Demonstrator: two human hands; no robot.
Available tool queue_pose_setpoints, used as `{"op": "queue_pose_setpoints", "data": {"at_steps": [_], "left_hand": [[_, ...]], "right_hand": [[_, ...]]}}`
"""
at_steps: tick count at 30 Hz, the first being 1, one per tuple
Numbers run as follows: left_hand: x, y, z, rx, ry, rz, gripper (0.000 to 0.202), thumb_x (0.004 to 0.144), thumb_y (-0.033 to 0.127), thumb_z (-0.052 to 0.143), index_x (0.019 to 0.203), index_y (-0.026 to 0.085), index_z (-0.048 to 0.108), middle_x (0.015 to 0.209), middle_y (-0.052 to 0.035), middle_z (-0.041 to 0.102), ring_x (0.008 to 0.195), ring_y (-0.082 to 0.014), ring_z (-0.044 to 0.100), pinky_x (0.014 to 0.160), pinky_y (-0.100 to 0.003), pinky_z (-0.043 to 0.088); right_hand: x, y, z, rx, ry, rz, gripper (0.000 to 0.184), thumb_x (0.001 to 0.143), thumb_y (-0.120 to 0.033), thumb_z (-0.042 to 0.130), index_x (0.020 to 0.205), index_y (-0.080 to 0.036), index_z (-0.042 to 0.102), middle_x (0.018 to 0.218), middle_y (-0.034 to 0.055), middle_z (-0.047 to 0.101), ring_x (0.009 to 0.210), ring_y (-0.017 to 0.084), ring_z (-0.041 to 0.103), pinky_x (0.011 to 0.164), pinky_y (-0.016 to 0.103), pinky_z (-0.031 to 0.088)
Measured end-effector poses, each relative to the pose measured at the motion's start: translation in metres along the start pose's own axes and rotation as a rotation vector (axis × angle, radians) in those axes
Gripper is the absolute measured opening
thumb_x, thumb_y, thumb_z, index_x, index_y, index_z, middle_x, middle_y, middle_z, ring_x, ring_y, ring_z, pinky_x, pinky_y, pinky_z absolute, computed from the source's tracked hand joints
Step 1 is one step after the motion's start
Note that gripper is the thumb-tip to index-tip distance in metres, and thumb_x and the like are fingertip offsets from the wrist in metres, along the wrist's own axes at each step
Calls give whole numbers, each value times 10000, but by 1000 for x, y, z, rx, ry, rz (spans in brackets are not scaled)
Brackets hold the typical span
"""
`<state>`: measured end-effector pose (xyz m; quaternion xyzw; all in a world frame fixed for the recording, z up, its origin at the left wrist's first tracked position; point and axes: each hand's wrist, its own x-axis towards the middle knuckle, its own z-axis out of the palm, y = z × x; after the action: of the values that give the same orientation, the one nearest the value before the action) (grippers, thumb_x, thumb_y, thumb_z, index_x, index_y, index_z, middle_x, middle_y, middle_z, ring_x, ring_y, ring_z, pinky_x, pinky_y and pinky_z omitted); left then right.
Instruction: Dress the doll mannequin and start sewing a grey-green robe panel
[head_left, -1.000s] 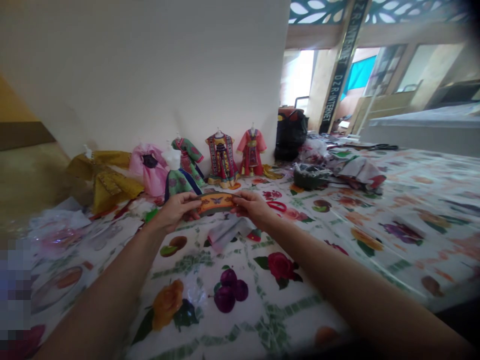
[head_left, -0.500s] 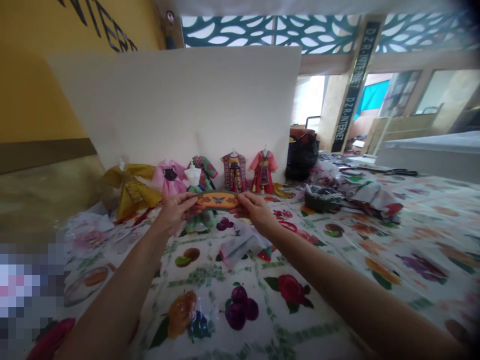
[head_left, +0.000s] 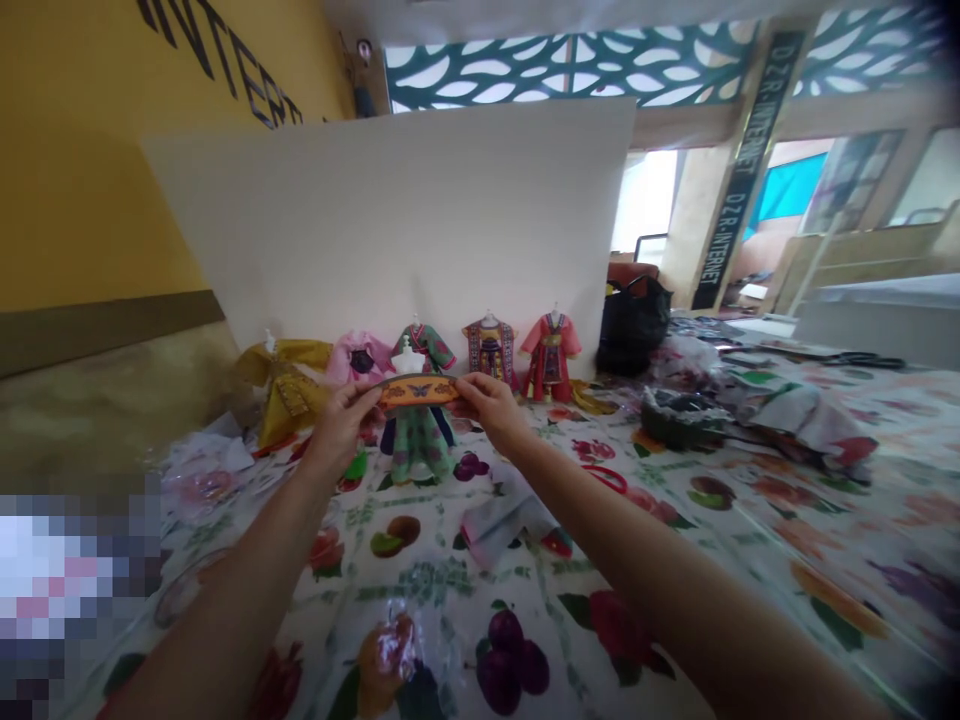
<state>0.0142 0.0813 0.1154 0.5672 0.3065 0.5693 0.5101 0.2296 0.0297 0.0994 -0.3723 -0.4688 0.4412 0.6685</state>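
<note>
Yellow wall [head_left: 82,160] and tall white board [head_left: 390,230] are being shown as bg, w/ small dresses being displayed along the board's foot: gold dress [head_left: 289,405], pink dress [head_left: 358,360], patterned dress [head_left: 491,350], red dress [head_left: 551,355]. Fruit-print table cover [head_left: 442,590] is being spread beneath them, w/ black bag [head_left: 632,325] being left standing to the right and crumpled white cloth [head_left: 499,520] lying just below the R forearm.

Main change: orange butterfly band [head_left: 418,391] is now being held directly over green dress [head_left: 417,445], no longer off to its right as it was a sec ago. Band is being kept level w/ the top of that dress, just in front of white bust form [head_left: 407,357]; contact can't be told from this view. Left hand [head_left: 337,425] is gripping band's L end, right hand [head_left: 487,405] its R end, both being kept narrow, only band's length apart.
</note>
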Motion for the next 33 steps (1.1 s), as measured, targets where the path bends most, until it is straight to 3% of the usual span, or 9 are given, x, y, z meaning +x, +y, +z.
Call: {"op": "queue_pose_setpoints", "data": {"at_steps": [5,9,16,25,30,33], "left_hand": [[10,-2,-4,25,20,19,367,611,357,827,834,143,628,465,92,523,351,-43,430,357,-148,310],[12,-3,-5,43,17,16,343,621,374,823,782,152,617,469,92,507,332,-35,394,338,-157,255],[15,-5,-10,29,4,3,367,629,419,827,730,163,585,552,76,542,367,-30,401,359,-166,289],[2,-1,-13,117,-107,-46,365,655,439,823,690,145,610,588,22,589,450,-55,440,428,-177,325],[-1,1,-11,186,-28,48,365,681,421,813,863,180,608,758,25,612,618,-95,548,543,-189,419],[-4,8,0,276,-96,125,383,712,394,794,986,191,619,867,1,639,683,-114,573,596,-210,451]], "right_hand": [[11,2,5,-14,-6,0,329,694,-478,781,774,-201,622,664,-20,656,600,123,642,566,231,520],[16,6,6,-27,2,10,355,686,-508,763,784,-202,612,612,-35,619,512,107,581,471,217,441],[24,8,4,-49,27,-27,404,663,-551,757,776,-189,619,532,-55,541,455,85,488,435,210,347],[26,-15,-1,-92,-12,-111,367,694,-523,754,789,-182,654,614,-52,515,475,60,415,436,211,270],[14,-31,0,-285,-160,-186,313,807,-494,673,772,-183,660,636,-34,526,520,81,430,484,222,318],[4,-41,4,-413,-285,-201,293,870,-452,615,779,-179,668,645,-24,532,549,90,430,502,223,318]]}}
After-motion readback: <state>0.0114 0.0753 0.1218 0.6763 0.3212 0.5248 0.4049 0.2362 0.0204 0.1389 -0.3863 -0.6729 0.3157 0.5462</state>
